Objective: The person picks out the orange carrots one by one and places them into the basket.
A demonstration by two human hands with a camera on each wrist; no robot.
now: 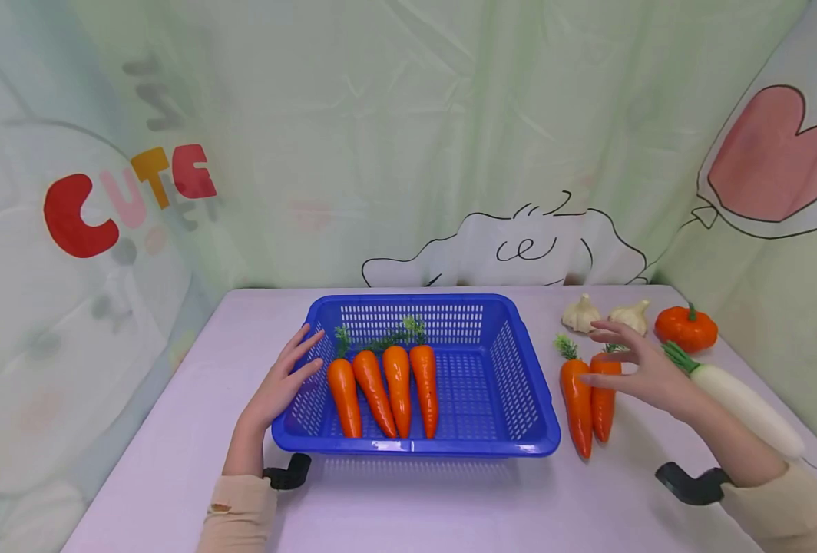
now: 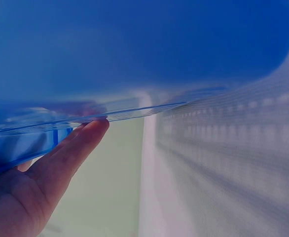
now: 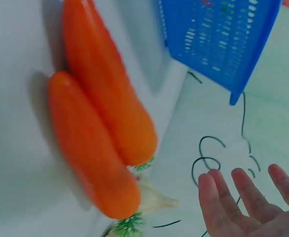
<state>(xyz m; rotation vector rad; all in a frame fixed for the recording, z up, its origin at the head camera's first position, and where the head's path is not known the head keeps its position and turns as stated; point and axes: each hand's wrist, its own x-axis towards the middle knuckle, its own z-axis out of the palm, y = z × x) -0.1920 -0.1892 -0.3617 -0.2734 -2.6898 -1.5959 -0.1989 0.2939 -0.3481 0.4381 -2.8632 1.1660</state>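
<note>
My left hand [image 1: 280, 380] is at the left side of the blue plastic basket [image 1: 415, 447], its fingers extended at the rim. In the left wrist view, a fingertip of the left hand [image 2: 46, 192] meets the basket's edge [image 2: 184, 39]. Several orange carrots [image 1: 396, 384] lie side by side in the basket, leafy ends toward the back. Over two more carrots right of the basket, my right hand [image 1: 646, 372] hovers with fingers spread, holding nothing. The right wrist view shows the longer carrot [image 3: 107, 89] and the shorter carrot [image 3: 92, 148] lying against each other, apart from the hand.
Behind the two carrots sit two garlic bulbs [image 1: 581, 315], with an orange pumpkin [image 1: 686, 329] to their right. A white radish [image 1: 747, 407] with green stalks lies near the table's right edge. The white table [image 1: 194, 430] backs onto a printed curtain [image 1: 325, 138].
</note>
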